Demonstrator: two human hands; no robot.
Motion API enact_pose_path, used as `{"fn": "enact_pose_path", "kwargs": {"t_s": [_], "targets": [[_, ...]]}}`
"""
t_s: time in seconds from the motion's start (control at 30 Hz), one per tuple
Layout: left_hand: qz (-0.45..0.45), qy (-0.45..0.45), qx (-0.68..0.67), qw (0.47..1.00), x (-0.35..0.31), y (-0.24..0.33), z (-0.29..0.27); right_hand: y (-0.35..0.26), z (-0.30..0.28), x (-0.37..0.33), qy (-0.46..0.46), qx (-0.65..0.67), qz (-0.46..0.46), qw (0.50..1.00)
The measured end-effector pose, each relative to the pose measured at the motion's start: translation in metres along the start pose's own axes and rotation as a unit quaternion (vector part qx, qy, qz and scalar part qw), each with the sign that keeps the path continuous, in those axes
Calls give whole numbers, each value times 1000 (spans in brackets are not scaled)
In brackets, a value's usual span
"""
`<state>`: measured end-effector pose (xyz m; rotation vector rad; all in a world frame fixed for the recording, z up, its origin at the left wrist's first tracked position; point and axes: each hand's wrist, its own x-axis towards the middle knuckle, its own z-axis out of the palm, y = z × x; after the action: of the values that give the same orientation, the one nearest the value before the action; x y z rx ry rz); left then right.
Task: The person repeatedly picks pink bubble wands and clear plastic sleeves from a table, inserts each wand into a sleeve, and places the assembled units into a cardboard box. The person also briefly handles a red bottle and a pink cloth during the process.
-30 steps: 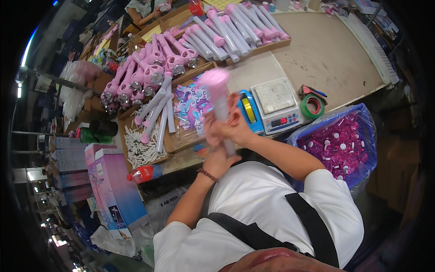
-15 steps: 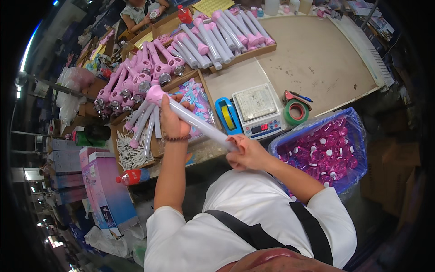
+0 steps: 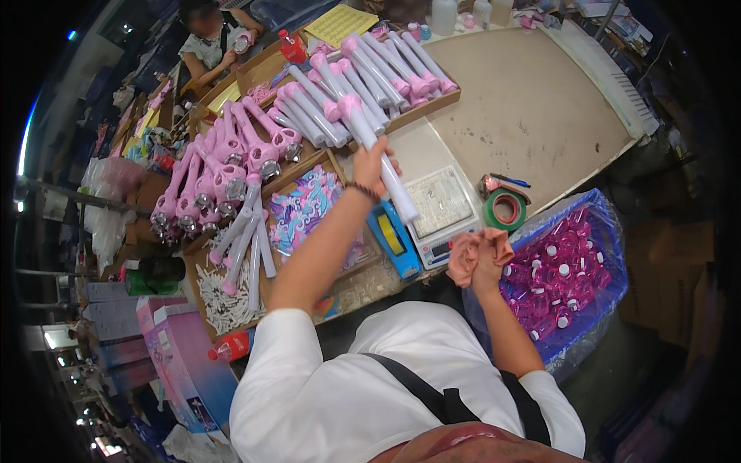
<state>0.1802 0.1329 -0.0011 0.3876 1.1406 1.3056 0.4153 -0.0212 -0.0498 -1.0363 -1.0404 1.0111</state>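
My left hand (image 3: pixel 370 168) is wrapped round a translucent white tube (image 3: pixel 397 189) with a pink end piece. That pink end points away from me, over the tray of similar tubes, and the lower end lies by the scale. Close to my body, my right hand (image 3: pixel 488 270) grips a crumpled salmon-pink cloth (image 3: pixel 464 258), which hides some of its fingers. The cloth is just right of the front of the digital scale (image 3: pixel 437 202). Several pink-ended tubes (image 3: pixel 373 73) rest side by side in a cardboard tray (image 3: pixel 427 106) at the back.
Pink wands with clear round ends (image 3: pixel 228 182) lie piled at left. Nearer are a box of colourful cutouts (image 3: pixel 304 202) and small white sticks (image 3: pixel 224 292). A blue tape dispenser (image 3: pixel 393 240), green tape roll (image 3: pixel 505 208) and blue crate (image 3: pixel 561 351) of pink bottles surround the scale. Another person (image 3: pixel 207 48) sits at the far left.
My left hand has carried the tube away to the right, toward the tray. My right hand has left the tube's lower end and moved right; the cloth in it now shows plainly.
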Motion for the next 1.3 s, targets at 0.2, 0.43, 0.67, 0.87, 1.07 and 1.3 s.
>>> {"fn": "enact_pose_path", "kwargs": {"t_s": [0.2, 0.43, 0.67, 0.87, 1.07, 1.3], "targets": [[162, 10, 57, 985, 159, 62, -6, 9, -6, -12, 85, 17, 68, 994], [292, 11, 349, 890, 136, 40, -99, 16, 10, -14, 27, 33, 97, 994], [244, 234, 455, 824, -36, 13, -244, 25, 29, 5, -52, -38, 108, 992], [303, 436, 620, 578, -109, 19, -352, 20, 52, 17, -199, -64, 244, 947], [-4, 457, 64, 887, -72, 67, -406, -1, 64, 7, -283, 4, 162, 945], [-39, 283, -33, 958, -20, 80, -453, -33, 53, 14, -190, 385, 444, 787]]}}
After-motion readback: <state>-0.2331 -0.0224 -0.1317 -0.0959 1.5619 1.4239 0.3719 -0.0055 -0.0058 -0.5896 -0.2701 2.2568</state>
